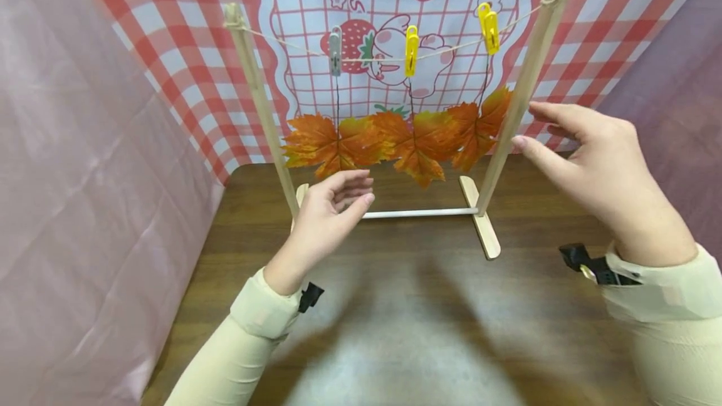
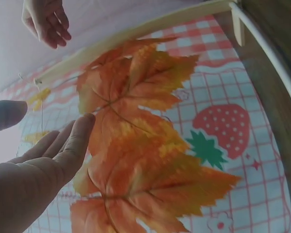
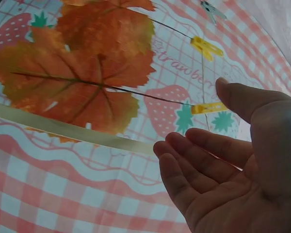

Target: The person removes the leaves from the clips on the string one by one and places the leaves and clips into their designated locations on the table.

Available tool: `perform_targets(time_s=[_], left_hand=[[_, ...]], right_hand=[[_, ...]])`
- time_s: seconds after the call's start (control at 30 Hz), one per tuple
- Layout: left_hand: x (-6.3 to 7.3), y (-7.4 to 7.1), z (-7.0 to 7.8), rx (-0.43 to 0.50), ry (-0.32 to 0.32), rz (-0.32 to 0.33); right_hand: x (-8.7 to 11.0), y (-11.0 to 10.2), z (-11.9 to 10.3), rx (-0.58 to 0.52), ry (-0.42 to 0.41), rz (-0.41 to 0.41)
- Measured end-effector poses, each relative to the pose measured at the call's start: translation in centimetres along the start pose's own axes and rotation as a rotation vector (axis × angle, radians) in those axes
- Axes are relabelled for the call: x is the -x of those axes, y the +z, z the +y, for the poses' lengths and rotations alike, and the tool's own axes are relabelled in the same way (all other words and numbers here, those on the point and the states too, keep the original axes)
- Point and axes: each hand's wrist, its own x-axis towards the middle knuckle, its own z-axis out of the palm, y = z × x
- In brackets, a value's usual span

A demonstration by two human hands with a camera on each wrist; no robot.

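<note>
Pale sleeves (image 1: 265, 309) led to the left hand (image 1: 324, 213) and right hand (image 1: 600, 161), both empty, fingers relaxed. Three artificial maple leaves (image 1: 414, 146) hung by wiry stems (image 1: 338, 105) from clothespins (image 1: 411, 52); they looked light and floppy (creasable, probably), best pinched at the stem.

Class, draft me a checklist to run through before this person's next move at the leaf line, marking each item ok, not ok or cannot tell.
1. All three leaves pegged by their stems: ok; one grey clothespin and two yellow clothespins hold them.
2. String fastened at both ends: ok, tied to left post and right post.
3. Left hand and right hand empty: ok.
4. Leaves separated in the head view: not ok, they overlap.
5. Right hand clear of the right post: cannot tell.
</note>
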Motion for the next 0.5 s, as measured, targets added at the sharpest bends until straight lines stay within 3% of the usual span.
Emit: perform_targets(time_s=[0.27,0.5], left_hand=[[-3.0,2.0,0.8,0.028,0.034,0.029],[-5.3,3.7,2.0,0.031,0.072,-0.012]], right_hand=[[-2.0,-1.5,-0.5,-0.087,0.112,-0.017],[-3.6,-2.1,-0.7,-0.180,0.139,-0.036]])
